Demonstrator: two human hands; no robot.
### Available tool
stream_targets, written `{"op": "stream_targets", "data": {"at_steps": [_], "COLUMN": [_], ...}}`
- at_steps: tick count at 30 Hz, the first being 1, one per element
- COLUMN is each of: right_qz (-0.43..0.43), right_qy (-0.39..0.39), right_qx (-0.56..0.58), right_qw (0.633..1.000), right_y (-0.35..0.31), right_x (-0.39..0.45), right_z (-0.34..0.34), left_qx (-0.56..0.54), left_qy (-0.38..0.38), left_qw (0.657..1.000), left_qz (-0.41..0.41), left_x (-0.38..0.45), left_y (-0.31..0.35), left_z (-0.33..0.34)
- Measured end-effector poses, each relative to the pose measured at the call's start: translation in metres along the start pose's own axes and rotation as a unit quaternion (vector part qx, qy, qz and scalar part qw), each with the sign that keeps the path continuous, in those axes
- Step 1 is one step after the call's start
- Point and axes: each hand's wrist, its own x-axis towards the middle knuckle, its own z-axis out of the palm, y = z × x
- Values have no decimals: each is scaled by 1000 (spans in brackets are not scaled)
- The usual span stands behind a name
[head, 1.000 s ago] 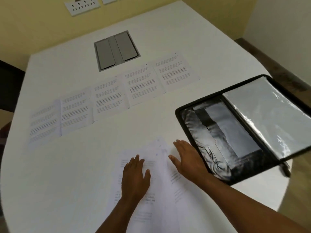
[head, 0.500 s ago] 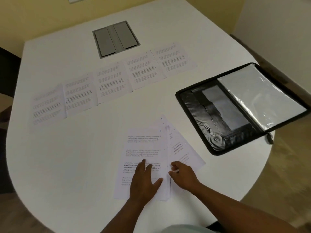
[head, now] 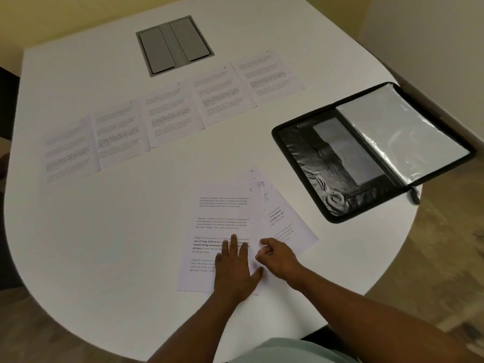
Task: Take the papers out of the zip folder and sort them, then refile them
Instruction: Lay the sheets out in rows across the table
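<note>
A fanned stack of printed papers (head: 222, 213) lies near the table's front edge; its top sheet is marked 6. My left hand (head: 234, 271) lies flat on that top sheet with straight fingers. Just right of it, my right hand (head: 279, 259) has curled fingers pinching the top sheet's right edge. A black zip folder (head: 309, 163) lies open at the right, with a clear plastic sleeve (head: 400, 134) on its right half. Several printed sheets (head: 172, 113) form a row across the middle of the table.
The white table (head: 117, 244) has a rounded front edge and a grey cable hatch (head: 174, 45) set in near the back. The folder's right corner overhangs the table edge. Yellow wall behind, floor at right and below.
The view has pulled back from the table. My hands slid toward me down the stack; the right hand went from lying flat to pinching the sheet's edge.
</note>
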Motion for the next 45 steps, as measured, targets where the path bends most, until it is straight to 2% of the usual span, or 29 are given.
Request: {"op": "stream_targets", "data": {"at_steps": [6, 14, 22, 28, 34, 45], "right_qz": [38, 112, 127, 119, 126, 111], "right_qy": [38, 51, 33, 18, 16, 4], "right_qx": [5, 123, 151, 160, 166, 186], "right_qw": [999, 985, 980, 980, 978, 976], "right_y": [4, 8, 5, 4, 4, 2], "right_x": [-1, 4, 6, 7, 9, 12], "right_z": [6, 7, 6, 8, 6, 8], "left_qx": [-13, -9, 1, -19, -37, -79], "left_qy": [13, 21, 30, 35, 79, 91], "left_qw": [1000, 1000, 999, 999, 996, 993], "left_qz": [-2, -13, -22, -23, -8, -15], "left_x": [1, 1, 3, 5, 4, -1], "left_y": [-1, 3, 7, 6, -2, -4], "left_z": [2, 7, 8, 7, 13, 5]}}
